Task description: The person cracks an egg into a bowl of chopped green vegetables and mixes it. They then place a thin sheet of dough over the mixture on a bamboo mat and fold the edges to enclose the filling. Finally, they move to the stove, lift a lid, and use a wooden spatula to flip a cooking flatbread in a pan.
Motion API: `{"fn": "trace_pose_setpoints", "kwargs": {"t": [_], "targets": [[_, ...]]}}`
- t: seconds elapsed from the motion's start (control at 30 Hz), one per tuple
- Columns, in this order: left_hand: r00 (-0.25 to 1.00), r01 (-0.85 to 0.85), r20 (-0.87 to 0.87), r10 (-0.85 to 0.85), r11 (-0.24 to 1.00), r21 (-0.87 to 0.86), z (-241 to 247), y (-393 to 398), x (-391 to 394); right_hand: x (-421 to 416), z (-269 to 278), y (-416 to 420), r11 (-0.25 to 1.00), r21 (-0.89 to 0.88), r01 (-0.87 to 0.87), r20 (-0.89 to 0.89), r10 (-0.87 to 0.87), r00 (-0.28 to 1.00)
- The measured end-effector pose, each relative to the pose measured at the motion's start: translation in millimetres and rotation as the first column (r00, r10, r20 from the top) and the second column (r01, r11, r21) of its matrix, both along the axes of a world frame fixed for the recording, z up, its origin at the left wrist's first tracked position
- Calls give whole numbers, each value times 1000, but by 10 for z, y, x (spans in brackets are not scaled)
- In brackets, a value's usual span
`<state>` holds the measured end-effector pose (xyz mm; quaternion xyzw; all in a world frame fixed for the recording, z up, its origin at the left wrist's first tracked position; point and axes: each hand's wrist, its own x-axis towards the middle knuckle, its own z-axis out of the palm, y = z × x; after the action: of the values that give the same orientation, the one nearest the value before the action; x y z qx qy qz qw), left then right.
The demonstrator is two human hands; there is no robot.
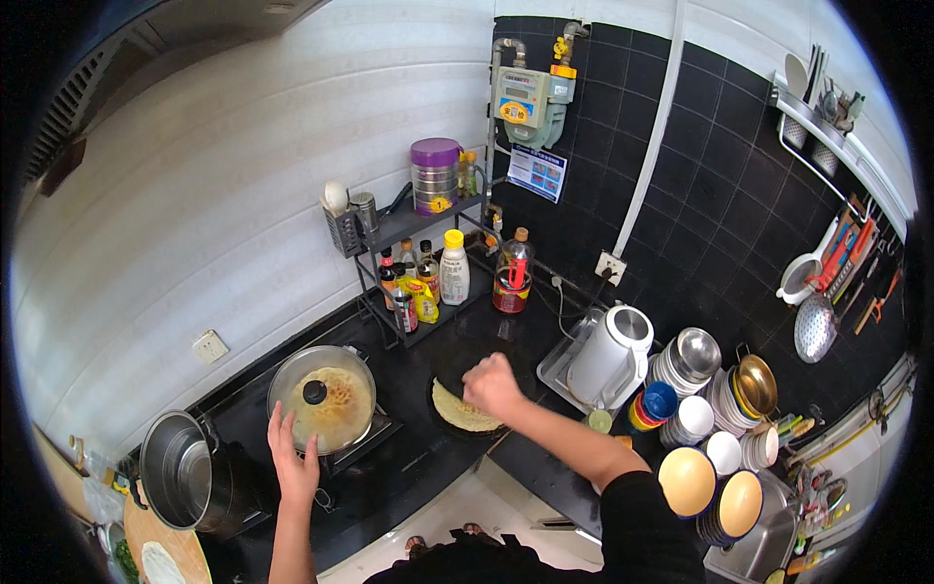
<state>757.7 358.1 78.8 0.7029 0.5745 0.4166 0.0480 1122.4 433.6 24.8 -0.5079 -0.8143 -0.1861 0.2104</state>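
Beside the near edge of a glass-lidded pan (356,379), my left hand (293,445) is raised with its fingers apart and nothing in it. Through the lid a browned flatbread (343,405) shows, under the black knob (314,392). My right hand (492,387) is curled over a round dark pan or plate (438,425) to the right, above a pale flatbread (463,416). The flatbread is partly hidden by the hand. Whether the curled fingers pinch anything cannot be told.
At left stand a deep steel pot (177,467) and a wooden board (139,522) with white dough or flour. A rack (394,237) with condiment bottles is behind. To the right are a white electric kettle (609,358), stacked bowls (686,482) and a steel sink (759,540).
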Motion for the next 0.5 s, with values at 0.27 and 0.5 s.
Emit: {"fn": "trace_pose_setpoints", "kwargs": {"t": [0.27, 0.5], "targets": [[995, -104, -11, 104, 994, -17, -60, -24, 135, 1519, 719, 841, 940, 95, 327, -389, -268, 882], [989, -142, -37, 141, 989, -32, -2, -76, 181, 2154, 602, 1334, 794, -329, 512, -529, -604, 597]]}}
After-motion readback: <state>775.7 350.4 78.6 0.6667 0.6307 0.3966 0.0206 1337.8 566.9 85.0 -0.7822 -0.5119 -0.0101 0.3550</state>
